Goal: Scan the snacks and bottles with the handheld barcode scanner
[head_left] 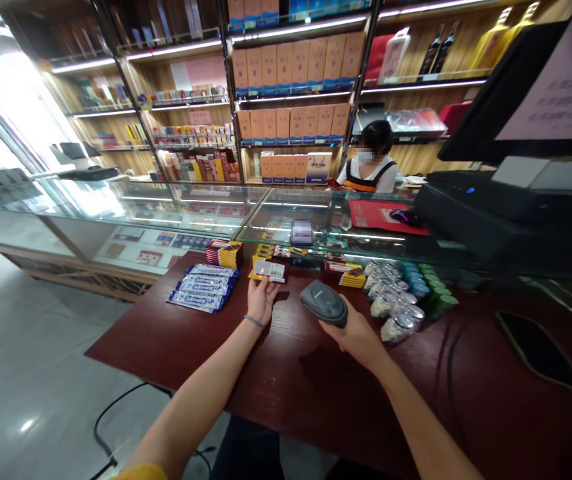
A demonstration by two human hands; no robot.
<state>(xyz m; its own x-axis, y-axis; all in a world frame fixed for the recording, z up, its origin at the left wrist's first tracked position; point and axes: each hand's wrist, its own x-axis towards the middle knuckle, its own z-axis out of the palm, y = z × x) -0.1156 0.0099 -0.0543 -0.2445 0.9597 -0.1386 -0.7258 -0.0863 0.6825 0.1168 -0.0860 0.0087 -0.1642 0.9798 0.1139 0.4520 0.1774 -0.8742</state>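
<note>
My right hand (356, 333) is closed around the handle of a dark grey barcode scanner (323, 302), its head tilted toward the left over the table. My left hand (262, 300) pinches the near edge of a flat packet (269, 270), whose pale labelled side faces up with yellow and dark red edges showing. Left of that hand lie several blue-and-silver wrapped bars (203, 288) in a row. Behind the bars stands a stack of red-and-yellow packets (225, 253). A similar stack (346, 273) sits beyond the scanner, beside clear silver-lidded jars (395, 303).
Blue and green containers (431, 287) stand right of the jars, with a phone (541, 350) farther right. A glass counter (276, 207) borders the brown table (261, 380). At the right looms a black monitor (506, 93). Behind the counter is a masked person (373, 160).
</note>
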